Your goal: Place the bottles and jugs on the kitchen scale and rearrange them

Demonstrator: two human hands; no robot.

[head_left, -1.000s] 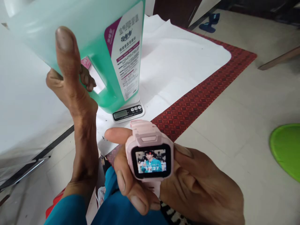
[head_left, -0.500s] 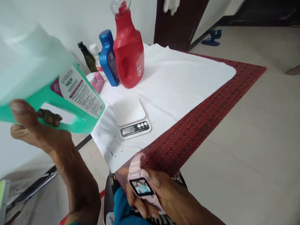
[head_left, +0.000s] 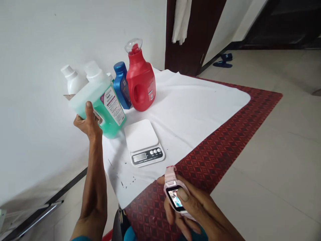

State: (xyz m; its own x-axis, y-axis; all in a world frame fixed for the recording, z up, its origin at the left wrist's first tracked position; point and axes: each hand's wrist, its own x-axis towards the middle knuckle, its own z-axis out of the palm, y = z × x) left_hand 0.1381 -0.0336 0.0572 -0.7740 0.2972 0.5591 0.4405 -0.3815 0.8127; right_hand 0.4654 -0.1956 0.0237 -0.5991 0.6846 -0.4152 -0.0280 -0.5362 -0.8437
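Observation:
My left hand [head_left: 87, 122] grips the handle of a large green detergent jug [head_left: 100, 102] with a white cap, held tilted at the left edge of the white cloth [head_left: 190, 100], beside the white kitchen scale [head_left: 143, 141]. My right hand [head_left: 193, 209] is low in front, closed around a pink smartwatch [head_left: 175, 195] whose screen is lit, with the thumb resting on the screen. The scale's platform is bare.
A red detergent bottle [head_left: 140, 82], a blue bottle [head_left: 121, 85] and a white bottle [head_left: 71, 80] stand at the back by the wall. The cloth lies on a red patterned mat [head_left: 225, 134] on a tiled floor. Blue slippers [head_left: 223, 60] sit near a dark door.
The green jug has gone from close to the camera down and away to beside the scale. My right hand with the watch has dropped lower, thumb now on the screen.

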